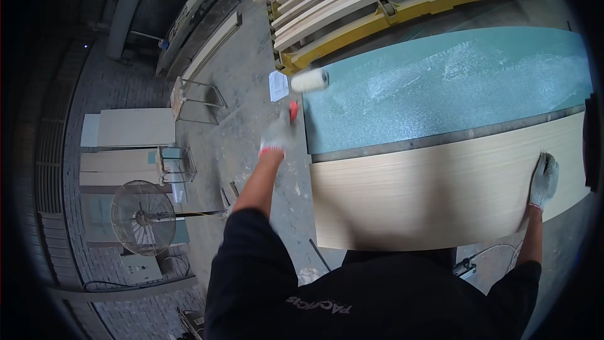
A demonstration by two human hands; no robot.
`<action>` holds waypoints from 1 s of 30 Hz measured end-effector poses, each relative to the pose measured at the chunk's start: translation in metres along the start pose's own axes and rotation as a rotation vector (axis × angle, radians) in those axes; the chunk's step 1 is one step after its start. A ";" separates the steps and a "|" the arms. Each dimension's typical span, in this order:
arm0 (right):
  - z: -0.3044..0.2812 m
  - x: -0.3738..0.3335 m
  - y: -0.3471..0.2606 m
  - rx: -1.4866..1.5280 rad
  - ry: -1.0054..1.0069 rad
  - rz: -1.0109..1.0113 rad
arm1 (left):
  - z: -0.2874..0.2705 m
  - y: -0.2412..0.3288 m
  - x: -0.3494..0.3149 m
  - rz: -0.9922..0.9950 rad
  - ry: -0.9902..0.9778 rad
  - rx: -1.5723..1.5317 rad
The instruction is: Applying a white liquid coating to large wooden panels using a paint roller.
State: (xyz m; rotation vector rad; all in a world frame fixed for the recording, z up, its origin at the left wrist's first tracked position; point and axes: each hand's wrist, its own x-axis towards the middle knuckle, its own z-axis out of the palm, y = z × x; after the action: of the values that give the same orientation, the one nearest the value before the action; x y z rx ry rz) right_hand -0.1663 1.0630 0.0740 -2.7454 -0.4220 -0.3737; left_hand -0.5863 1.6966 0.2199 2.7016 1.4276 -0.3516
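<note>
In my gloved left hand [278, 133] is the red handle of a paint roller [309, 80]; the fingers are closed round it, slightly blurred. The roller's white sleeve is at the left end of a green board [384, 88], whose face carries a whitish wet-looking coat. Nearer to me lies a pale wood-grain sheet [421, 189], parted from the green board by a narrow grey strip. My right hand [545, 179], also gloved, is at the sheet's right part with its fingers bent together; whether it grips the sheet is hard to see.
Beyond the green board, long timber strips [377, 0] rest on a yellow metal frame [377, 20]. A white paper [277, 86] lies on the floor left of the board. Further left stand a round fan [143, 218], metal-legged stools [198, 102] and panels [135, 127] leaning at the wall.
</note>
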 end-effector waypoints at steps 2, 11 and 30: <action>0.000 -0.003 0.001 -0.002 0.008 -0.014 | -0.014 0.022 0.026 -0.001 0.012 0.005; -0.009 -0.001 -0.007 -0.026 -0.020 0.036 | 0.003 -0.012 0.007 0.091 -0.008 -0.100; -0.003 0.000 0.012 -0.029 0.016 -0.040 | -0.004 -0.004 -0.041 0.114 -0.063 0.014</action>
State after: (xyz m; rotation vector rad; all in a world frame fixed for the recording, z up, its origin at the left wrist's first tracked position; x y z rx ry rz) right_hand -0.1629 1.0508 0.0728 -2.7637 -0.4722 -0.4147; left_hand -0.6118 1.6664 0.2331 2.7416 1.2532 -0.4352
